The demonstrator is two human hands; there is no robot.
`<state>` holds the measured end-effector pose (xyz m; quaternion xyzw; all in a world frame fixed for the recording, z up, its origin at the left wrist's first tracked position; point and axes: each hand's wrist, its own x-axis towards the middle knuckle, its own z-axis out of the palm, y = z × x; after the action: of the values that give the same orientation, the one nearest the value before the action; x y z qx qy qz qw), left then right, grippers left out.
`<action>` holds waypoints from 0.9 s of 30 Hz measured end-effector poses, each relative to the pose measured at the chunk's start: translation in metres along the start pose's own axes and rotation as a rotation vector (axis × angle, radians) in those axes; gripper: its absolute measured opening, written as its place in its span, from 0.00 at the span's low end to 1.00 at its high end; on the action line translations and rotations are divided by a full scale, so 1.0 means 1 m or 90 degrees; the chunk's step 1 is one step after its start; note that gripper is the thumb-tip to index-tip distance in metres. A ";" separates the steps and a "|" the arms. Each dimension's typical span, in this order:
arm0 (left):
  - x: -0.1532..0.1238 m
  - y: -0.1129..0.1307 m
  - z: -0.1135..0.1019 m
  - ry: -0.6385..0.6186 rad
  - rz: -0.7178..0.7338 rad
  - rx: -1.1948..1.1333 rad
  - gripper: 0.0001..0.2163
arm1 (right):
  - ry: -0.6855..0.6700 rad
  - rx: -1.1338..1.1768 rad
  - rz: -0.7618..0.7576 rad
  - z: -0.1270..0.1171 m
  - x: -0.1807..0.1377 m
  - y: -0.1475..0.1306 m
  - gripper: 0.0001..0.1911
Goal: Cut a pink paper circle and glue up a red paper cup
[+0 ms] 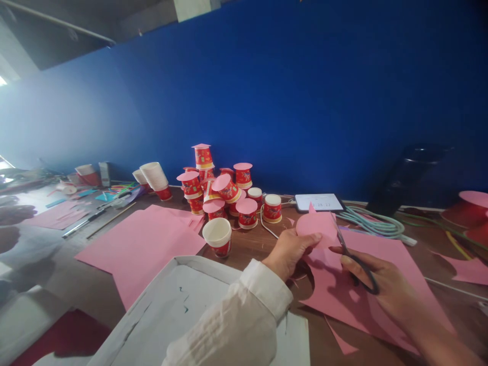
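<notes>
My left hand (292,249) pinches a small piece of pink paper (314,226) between thumb and fingers. The piece has a rounded left edge and a pointed tip on top. Wrapped round the dark handles of a pair of scissors (364,274), my right hand (381,279) holds the blades up at the right edge of that piece. Below both hands lies a larger pink sheet (404,264) with a curved bite out of its left side. A thin pink offcut (341,340) rests near the front.
Red paper cups with pink discs (227,188) are piled at the middle back. An upright cup (217,235) stands before them. Pink sheets (152,244), a white tray (183,262), a lit phone (319,202), coiled cable (375,223) and a blue partition (305,91) surround the work area.
</notes>
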<state>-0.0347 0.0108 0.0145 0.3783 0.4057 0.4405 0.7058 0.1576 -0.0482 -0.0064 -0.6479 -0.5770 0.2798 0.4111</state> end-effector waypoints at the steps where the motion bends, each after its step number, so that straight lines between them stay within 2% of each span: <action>1: 0.000 0.000 0.000 0.001 0.001 0.000 0.18 | -0.008 -0.005 -0.003 -0.001 0.000 0.001 0.34; 5: 0.000 0.000 -0.001 0.000 0.005 -0.001 0.18 | -0.057 -0.009 0.014 -0.004 0.005 0.008 0.36; 13: 0.003 -0.005 -0.002 -0.011 -0.002 -0.035 0.16 | -0.067 -0.014 0.028 -0.007 0.007 0.007 0.35; 21: 0.000 0.000 -0.001 0.000 0.010 0.007 0.16 | -0.045 -0.012 0.002 -0.005 0.007 0.014 0.32; 27: 0.002 -0.001 -0.002 -0.002 0.031 0.012 0.18 | -0.066 -0.011 0.035 -0.005 0.007 0.007 0.35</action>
<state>-0.0355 0.0122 0.0123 0.3953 0.3997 0.4530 0.6919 0.1667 -0.0429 -0.0088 -0.6518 -0.5816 0.3194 0.3674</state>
